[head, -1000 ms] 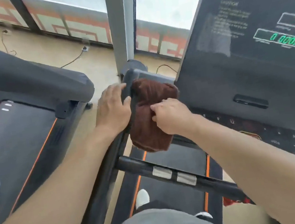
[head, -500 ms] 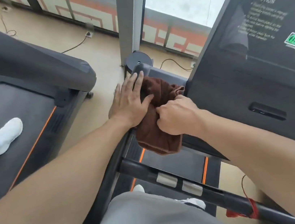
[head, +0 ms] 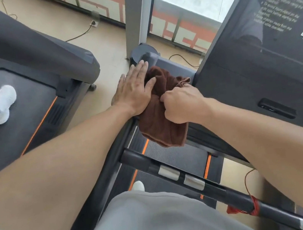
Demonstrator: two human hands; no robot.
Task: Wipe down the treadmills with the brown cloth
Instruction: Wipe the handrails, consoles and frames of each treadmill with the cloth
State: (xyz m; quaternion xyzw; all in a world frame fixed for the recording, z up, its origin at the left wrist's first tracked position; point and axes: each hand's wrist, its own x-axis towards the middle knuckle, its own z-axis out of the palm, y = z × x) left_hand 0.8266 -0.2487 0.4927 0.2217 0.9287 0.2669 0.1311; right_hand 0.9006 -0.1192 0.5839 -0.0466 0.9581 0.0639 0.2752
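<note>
A crumpled brown terry cloth is draped over the dark grey left handrail of the black treadmill, just beside the lower left corner of its tilted console, with its loose lower end hanging down toward the orange-edged running belt. The left hand is laid flat with fingers extended and close together, palm pressed on the rail, the thumb and palm edge resting on the cloth. The right hand is closed into a fist, a bunch of the cloth being gripped in it. A black crossbar with two silver plates is seen below the hands. On the neighbouring treadmill to the left, a white sneaker of another person is planted on the belt.
</note>
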